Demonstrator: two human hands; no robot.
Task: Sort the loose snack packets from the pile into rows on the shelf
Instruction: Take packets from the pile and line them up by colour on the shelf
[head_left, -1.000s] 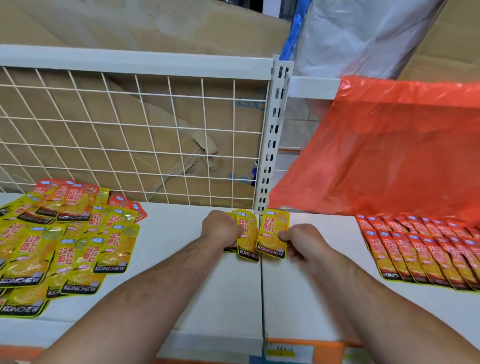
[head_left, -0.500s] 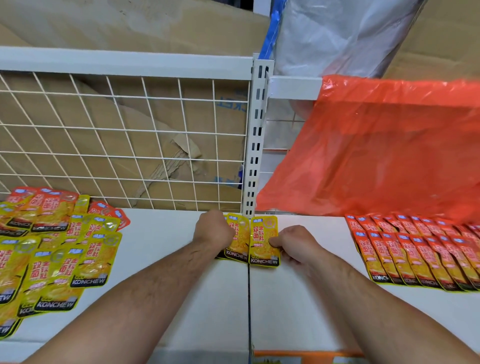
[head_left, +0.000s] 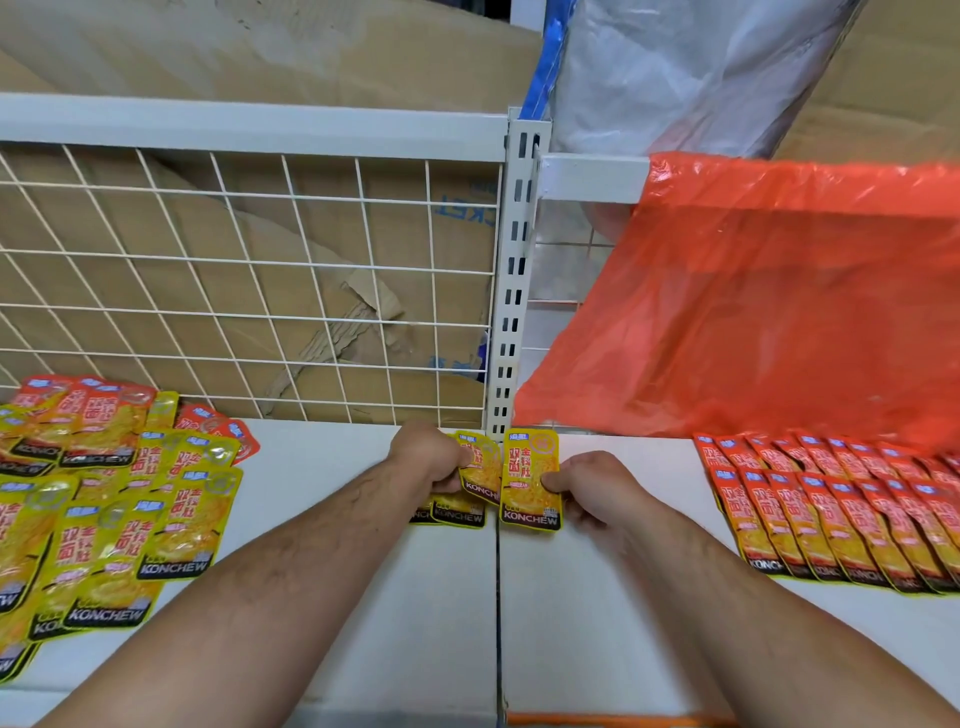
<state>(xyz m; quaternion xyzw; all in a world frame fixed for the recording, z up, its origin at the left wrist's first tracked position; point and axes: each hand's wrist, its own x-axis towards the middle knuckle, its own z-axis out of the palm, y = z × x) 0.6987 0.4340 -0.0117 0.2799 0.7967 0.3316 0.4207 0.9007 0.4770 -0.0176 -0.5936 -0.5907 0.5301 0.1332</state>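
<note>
Your right hand (head_left: 597, 491) pinches a single yellow packet (head_left: 530, 480) by its right edge. The thumb lies on the printed face and the other fingers are curled behind. The packet is low over the shelf (head_left: 363, 582), just right of the seam (head_left: 497, 597), with its black KONCHEW band toward you. Whether it touches the board you cannot tell.

Your left hand (head_left: 423, 457) is clenched round a small fan of yellow packets (head_left: 475, 483). They overlap, and the lowest ones reach down to the board just left of the seam. The fan and the single packet sit just beside each other, right in front of the slotted post (head_left: 514, 270).

The shelf is smooth white board in two panels that meet at the dark seam. At its back stands a white wire grid (head_left: 234, 286), with creased brown cardboard (head_left: 260, 57) behind it. To the right, a thin, see-through orange plastic bag (head_left: 753, 301) hangs from the rail down to the back of the shelf. Crinkled grey plastic sheeting (head_left: 675, 67) shows above it.

The loose pile (head_left: 104, 525) lies at the far left, well apart from your left hand. It is made of flat, glossy pouches, mostly yellow with a few red ones at the back, overlapping at odd angles. At the far right, the red packets (head_left: 831, 514) lie in two overlapped rows, well apart from your right hand.
</note>
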